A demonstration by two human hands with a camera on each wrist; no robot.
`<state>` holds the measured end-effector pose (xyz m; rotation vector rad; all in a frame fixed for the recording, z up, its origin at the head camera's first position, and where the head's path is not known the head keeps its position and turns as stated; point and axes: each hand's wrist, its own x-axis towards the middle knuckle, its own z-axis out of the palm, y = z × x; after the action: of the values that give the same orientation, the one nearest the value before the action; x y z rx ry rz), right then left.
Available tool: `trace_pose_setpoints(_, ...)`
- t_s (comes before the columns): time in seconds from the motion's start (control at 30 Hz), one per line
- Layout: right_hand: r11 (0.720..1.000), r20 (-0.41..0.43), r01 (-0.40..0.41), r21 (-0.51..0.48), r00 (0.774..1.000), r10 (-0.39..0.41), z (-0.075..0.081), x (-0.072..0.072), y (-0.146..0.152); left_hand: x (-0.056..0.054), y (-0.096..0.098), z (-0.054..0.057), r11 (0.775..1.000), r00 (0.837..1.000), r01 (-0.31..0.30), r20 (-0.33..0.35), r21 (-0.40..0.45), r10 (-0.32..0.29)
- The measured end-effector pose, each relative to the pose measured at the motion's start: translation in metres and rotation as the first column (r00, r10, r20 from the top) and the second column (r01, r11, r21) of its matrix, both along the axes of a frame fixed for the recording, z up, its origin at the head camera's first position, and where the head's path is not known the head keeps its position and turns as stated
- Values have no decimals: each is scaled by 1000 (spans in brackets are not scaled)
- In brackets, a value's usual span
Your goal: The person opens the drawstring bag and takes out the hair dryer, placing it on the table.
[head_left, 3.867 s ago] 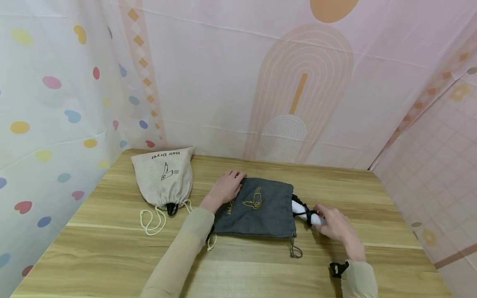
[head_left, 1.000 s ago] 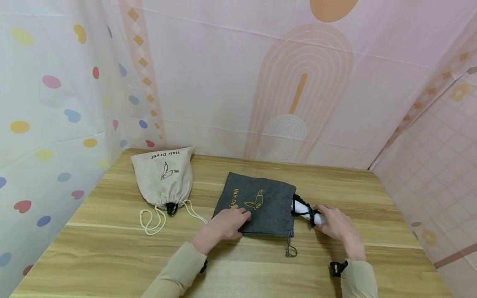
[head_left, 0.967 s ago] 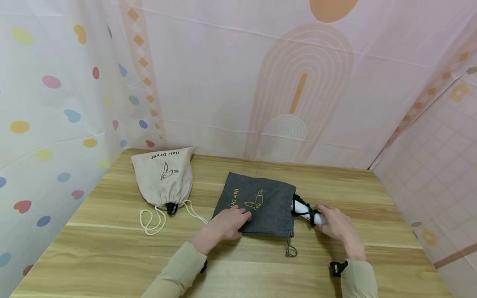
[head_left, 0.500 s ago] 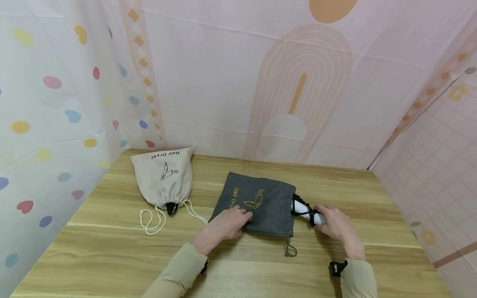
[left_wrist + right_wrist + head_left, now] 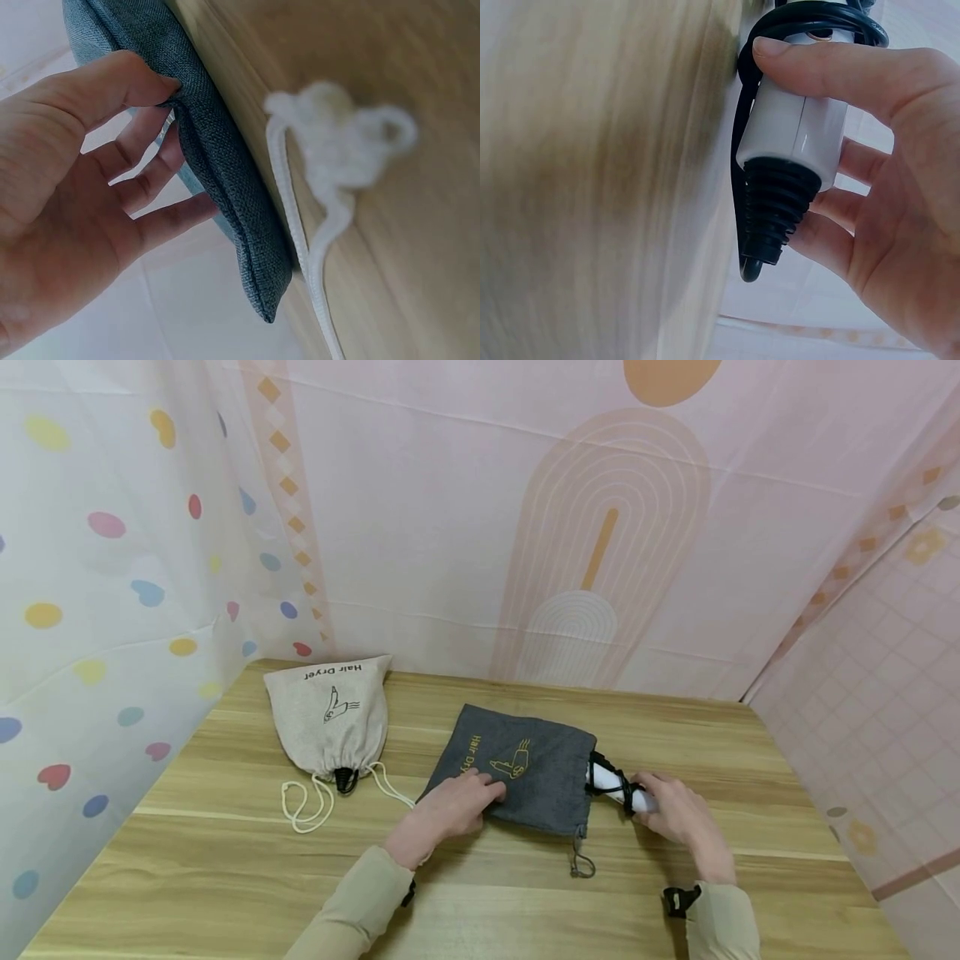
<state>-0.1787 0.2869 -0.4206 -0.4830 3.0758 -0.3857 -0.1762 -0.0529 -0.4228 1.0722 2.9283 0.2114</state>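
A dark grey drawstring bag (image 5: 551,789) with yellow hair dryer print lies mid-table. Out of its right-hand mouth sticks the white handle of a hair dryer (image 5: 611,782), wrapped in black cord; the rest is hidden inside. My right hand (image 5: 671,810) grips that handle, and in the right wrist view the thumb lies across it above the ribbed black cord sleeve (image 5: 780,199). At the bag's closed left end, my left hand (image 5: 453,806) pinches the bottom seam between thumb and fingers, as the left wrist view shows of the bag's cloth (image 5: 214,142).
At the back left lies a beige drawstring bag (image 5: 330,718) printed "Hair Dryer", with a black cord end at its gathered mouth. Its white drawstring (image 5: 390,789) trails towards my left hand. Patterned cloth (image 5: 427,527) hangs behind the wooden table (image 5: 510,910).
Since the oldest frame my left hand has moved from the grey bag's far left corner to its near left part. Lately the bag's left end has shifted slightly; the right hand stays put.
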Motion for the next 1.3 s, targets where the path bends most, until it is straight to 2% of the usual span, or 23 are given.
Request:
trace_pose_setpoints(0.3, 1000, 0, -12, -17, 1000, 12, 2, 0, 0, -5, -4, 2, 1000, 1000, -20, 10, -20, 20)
trace_pose_setpoints(0.83, 1000, 12, -8, -17, 1000, 8, 2, 1, 0, -6, -5, 2, 1000, 999, -24, 25, -19, 25)
trace_pose_setpoints(1.3, 1000, -2, -12, -24, 1000, 12, 0, 1, 2, -13, -9, -2, 1000, 997, -20, 69, 20, 18)
